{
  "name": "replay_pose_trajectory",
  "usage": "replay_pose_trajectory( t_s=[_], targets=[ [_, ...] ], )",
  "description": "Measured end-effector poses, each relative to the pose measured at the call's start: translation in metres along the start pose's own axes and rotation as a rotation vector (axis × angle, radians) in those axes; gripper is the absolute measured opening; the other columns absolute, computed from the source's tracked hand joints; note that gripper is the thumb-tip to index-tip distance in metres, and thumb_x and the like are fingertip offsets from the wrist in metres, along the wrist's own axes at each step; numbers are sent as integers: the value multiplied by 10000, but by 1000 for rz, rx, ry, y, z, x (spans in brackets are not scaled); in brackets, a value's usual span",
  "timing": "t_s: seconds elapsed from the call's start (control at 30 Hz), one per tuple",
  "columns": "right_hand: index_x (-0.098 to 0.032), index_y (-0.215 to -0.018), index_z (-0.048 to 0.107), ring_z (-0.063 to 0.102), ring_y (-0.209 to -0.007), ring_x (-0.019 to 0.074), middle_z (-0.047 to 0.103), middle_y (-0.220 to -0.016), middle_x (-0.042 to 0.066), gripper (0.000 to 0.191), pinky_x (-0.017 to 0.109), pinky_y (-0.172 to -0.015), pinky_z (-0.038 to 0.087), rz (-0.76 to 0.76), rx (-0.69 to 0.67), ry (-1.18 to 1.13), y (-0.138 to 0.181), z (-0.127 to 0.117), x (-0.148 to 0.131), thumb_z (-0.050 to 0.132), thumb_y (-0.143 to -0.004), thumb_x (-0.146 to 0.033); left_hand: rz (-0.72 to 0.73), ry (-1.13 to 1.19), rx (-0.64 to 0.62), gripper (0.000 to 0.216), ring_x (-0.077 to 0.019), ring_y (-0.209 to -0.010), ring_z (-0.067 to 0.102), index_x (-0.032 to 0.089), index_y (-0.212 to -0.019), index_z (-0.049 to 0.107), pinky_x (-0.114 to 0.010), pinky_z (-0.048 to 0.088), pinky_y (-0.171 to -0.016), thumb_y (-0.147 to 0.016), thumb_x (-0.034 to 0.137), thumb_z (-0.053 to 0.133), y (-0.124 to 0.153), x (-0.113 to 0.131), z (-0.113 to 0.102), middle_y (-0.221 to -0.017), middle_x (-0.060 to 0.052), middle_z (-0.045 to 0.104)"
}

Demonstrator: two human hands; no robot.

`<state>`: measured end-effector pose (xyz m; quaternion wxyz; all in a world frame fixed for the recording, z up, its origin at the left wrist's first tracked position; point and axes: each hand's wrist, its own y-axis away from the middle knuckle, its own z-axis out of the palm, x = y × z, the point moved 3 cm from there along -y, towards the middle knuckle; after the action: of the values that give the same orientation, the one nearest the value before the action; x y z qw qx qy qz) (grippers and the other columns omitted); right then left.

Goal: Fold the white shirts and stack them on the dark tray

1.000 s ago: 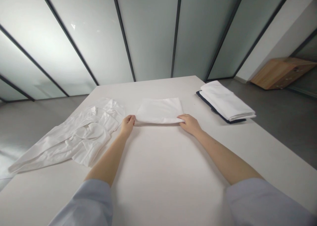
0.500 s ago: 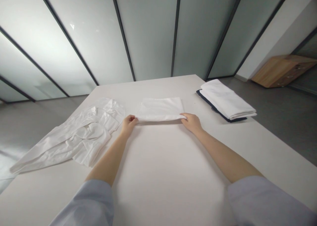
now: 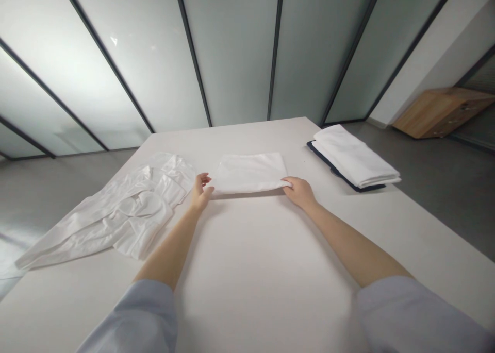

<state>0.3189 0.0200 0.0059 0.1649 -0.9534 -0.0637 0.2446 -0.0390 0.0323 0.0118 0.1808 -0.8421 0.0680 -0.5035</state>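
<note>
A white cloth [image 3: 251, 170], folded into a flat rectangle, lies on the white table in front of me. The fingers of my right hand [image 3: 299, 191] pinch its near right corner, which is slightly lifted. At the near left corner, my left hand [image 3: 201, 189] has its thumb and fingers apart around the edge; whether they touch the cloth is hard to make out. Left of that hand lies a crumpled heap of white garments [image 3: 143, 203] with thin, shiny fabric.
On the table's [image 3: 255, 270] right side, a folded white cloth stack [image 3: 356, 154] rests on a dark navy folded piece [image 3: 373, 187]. Frosted glass panels [image 3: 235, 49] stand behind the table. A wooden cabinet [image 3: 433, 111] is on the floor at far right.
My left hand has loosened from a pinch, its fingers spreading at the left corner. The cloth's near edge has dropped slightly on the left. My right hand keeps its pinch in the same place.
</note>
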Motion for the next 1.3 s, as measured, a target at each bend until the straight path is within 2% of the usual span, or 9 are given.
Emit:
replay_pose_trajectory(
  t_s=[0.1,0.2,0.37,0.53,0.67,0.83,0.97,1.13,1.3],
  targets=[
    [-231,-1001,735,655,-979,235,736,-1036,44,317,326,-876,498,-35,-16,-24,-1,0,0,543,-753,-193,256,-296,-104,667,-307,-1294,423,175,-1299,462,-475,360,-1064,-685,374,629,10,15,5,-1382,-155,476],
    [-219,-986,731,654,-991,234,735,-1035,52,309,335,-900,493,-36,-10,-75,-2,1,3,543,-744,-186,339,-453,-288,647,-303,-1312,420,201,-1310,489,-465,333,-1099,-695,323,647,15,21,14,-1388,-131,491],
    [-214,-996,707,659,-1014,214,728,-1064,43,311,337,-935,486,-6,-19,-274,-2,4,11,538,-740,-164,259,-513,-306,510,-269,-1215,528,203,-1215,587,-434,392,-1072,-706,189,572,10,10,17,-1274,-104,607],
    [-199,-1007,680,571,-1201,238,688,-1164,68,306,392,-1047,414,-97,-85,-397,-2,4,17,608,-712,-161,175,-333,-263,457,-256,-1245,520,212,-1101,668,-408,377,-1093,-659,168,561,6,5,12,-1276,-74,630],
    [-199,-1108,667,588,-1178,232,656,-1238,80,382,395,-1041,424,-122,-154,-427,0,4,19,652,-727,-189,-56,-69,-237,382,-245,-996,635,175,-1053,672,-344,512,-836,-726,345,570,4,2,6,-1052,-77,706],
    [-230,-1190,657,583,-1189,230,624,-1299,73,471,387,-1019,454,-116,-175,-381,-1,7,15,703,-722,-204,-138,131,-198,360,-162,-690,593,153,-884,632,-255,463,-627,-711,467,606,-1,-4,1,-734,-9,653],
    [-245,-1045,715,623,-1106,229,685,-1160,56,305,416,-1012,455,-213,-131,-285,-4,6,9,680,-749,-185,-128,103,-256,441,-198,-776,621,143,-971,642,-294,489,-701,-670,463,664,-1,-6,3,-839,-39,688],
    [-240,-1020,703,623,-1075,220,683,-1116,59,287,394,-944,497,-124,-92,-279,-5,6,16,653,-749,-161,-14,-31,-336,713,-262,-1015,636,135,-1297,537,-396,498,-899,-645,377,694,0,-6,7,-1133,-116,678],
    [-219,-1050,697,603,-1121,222,675,-1162,77,276,387,-970,476,-28,-96,-351,-4,6,25,627,-786,-186,207,-278,-316,554,-297,-1348,419,199,-1217,630,-447,303,-1142,-674,296,678,1,-2,6,-1393,-105,542]
  ],
)
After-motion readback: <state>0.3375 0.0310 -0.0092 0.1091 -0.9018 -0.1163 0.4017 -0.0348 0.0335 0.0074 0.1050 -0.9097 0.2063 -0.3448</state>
